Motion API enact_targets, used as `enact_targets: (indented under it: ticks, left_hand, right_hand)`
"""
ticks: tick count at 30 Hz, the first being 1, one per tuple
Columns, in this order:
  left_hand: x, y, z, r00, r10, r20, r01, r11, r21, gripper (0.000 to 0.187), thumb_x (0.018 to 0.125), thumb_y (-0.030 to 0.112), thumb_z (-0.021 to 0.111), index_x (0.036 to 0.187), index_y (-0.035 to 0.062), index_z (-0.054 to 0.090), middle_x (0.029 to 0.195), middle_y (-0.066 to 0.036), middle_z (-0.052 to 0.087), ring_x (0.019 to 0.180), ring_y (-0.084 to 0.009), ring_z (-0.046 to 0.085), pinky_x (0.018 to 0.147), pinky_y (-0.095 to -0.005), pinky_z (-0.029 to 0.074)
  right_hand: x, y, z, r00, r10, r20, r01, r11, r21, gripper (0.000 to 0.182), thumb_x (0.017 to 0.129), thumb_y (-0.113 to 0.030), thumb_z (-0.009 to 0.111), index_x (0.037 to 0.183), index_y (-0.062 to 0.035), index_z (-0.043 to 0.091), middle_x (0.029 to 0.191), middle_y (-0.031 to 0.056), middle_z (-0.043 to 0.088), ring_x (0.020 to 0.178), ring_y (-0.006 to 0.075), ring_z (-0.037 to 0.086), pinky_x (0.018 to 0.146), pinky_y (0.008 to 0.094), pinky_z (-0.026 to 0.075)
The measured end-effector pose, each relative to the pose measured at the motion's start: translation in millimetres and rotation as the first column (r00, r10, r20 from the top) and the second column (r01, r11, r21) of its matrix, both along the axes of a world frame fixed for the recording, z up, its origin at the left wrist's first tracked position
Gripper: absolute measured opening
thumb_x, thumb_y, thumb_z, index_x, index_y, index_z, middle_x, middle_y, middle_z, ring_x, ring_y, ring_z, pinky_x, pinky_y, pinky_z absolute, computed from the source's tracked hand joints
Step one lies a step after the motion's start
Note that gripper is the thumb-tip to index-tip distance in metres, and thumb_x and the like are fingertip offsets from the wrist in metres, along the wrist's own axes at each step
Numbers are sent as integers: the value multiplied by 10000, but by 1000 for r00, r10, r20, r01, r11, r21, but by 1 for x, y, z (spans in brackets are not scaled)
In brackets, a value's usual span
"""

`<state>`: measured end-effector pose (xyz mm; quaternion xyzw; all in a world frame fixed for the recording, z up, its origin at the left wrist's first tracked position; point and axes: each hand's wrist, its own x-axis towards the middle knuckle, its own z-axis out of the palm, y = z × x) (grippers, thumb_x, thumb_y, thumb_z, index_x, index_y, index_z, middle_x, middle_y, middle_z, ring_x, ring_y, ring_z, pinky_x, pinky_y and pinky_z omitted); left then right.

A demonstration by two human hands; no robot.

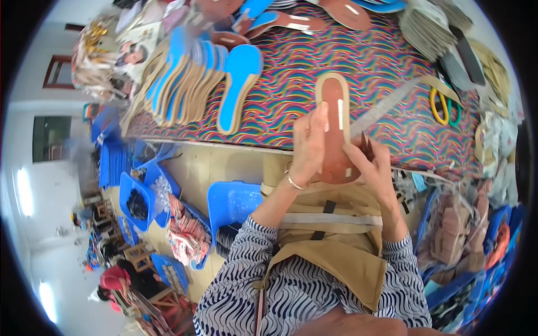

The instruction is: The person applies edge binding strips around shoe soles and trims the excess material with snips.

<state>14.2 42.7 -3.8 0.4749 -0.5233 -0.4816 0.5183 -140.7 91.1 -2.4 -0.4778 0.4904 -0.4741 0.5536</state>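
Pressing a flat brown shoe insole with a tan rim (335,120) against the near edge of a worktable covered in rainbow-wave patterned cloth (291,78), a person in a zigzag-print top and tan apron works both hands over the piece. The left hand (307,147), a thin bangle at the wrist, lies along the sole's left edge with fingers curled onto it; the right hand (372,162) closes on the heel end, pinching what may be a small dark tool, though the view is too blurred to be sure. White strips mark the sole's face. It looks light, thin and somewhat bendable, likely best held by the rim at heel and mid-length so the face stays clear. A fanned stack of blue-topped insoles (193,78) lies well to the left, yellow-and-green-handled scissors (445,106) to the right, and blue plastic bins (235,201) sit on the floor below.
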Motion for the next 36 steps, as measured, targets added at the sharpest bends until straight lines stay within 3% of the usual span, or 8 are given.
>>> enact_targets:
  ticks: [1,6,8,12,18,21,27,36]
  left_hand:
    - [3,-1,-2,1000,-13,-26,14,999,35,373,1026,278,468,779,11,550,669,27,449,648,-83,395,587,-267,332]
    - [0,-2,26,961,236,-143,-261,946,-191,169,949,185,595,925,36,672,815,-11,635,867,-155,591,844,-296,472]
    - [29,-4,40,790,303,533,157,741,-654,187,797,74,710,985,74,707,954,-59,689,1034,-234,610,1023,-423,420]
    - [76,-13,48,763,200,615,285,749,-598,231,706,48,751,933,63,711,906,-66,676,928,-254,612,956,-442,449]
    - [163,-53,30,725,386,571,-326,922,-210,275,826,44,676,1095,-9,670,898,-172,667,821,-230,625,761,-347,488]
    - [163,-66,15,212,490,845,-111,871,-478,383,801,36,683,1176,-10,617,1077,-207,607,1014,-341,582,876,-432,462]
    - [59,-119,32,569,372,733,196,805,-561,502,763,-31,650,1251,-8,534,1187,-192,541,1103,-377,526,943,-446,444]
    - [-53,-280,-3,397,347,850,596,607,-526,596,770,-40,624,1332,102,486,1352,-131,481,1246,-346,471,988,-500,411]
  right_hand:
    - [-2,1,-6,971,54,-234,-72,995,-71,130,914,-94,630,830,0,600,730,-63,528,640,22,449,565,201,345]
    - [12,-8,21,911,-164,378,94,976,196,167,944,-127,586,818,-19,602,716,-34,572,595,47,503,545,216,411]
    - [-2,-12,-2,795,-89,600,-98,957,272,217,953,-195,576,1022,-1,643,925,35,679,793,101,642,742,257,524]
    - [17,-21,5,794,-140,591,-114,922,371,229,949,-203,587,1018,10,639,870,25,680,755,88,640,680,243,521]
    - [-22,-42,12,981,27,-193,-70,973,-222,91,905,-54,607,955,-21,676,943,23,592,596,50,450,513,214,330]
    - [-38,-50,6,870,-67,-488,-178,881,-438,285,788,114,612,1021,-42,665,1006,50,611,666,130,585,559,244,438]
    - [-42,-55,15,582,127,-803,-594,742,-312,431,676,30,671,1084,-106,645,1146,48,577,820,253,663,661,387,541]
    - [-47,-64,-10,675,87,-733,-565,700,-437,448,633,-42,728,1069,-88,637,1068,60,571,818,257,641,628,390,528]
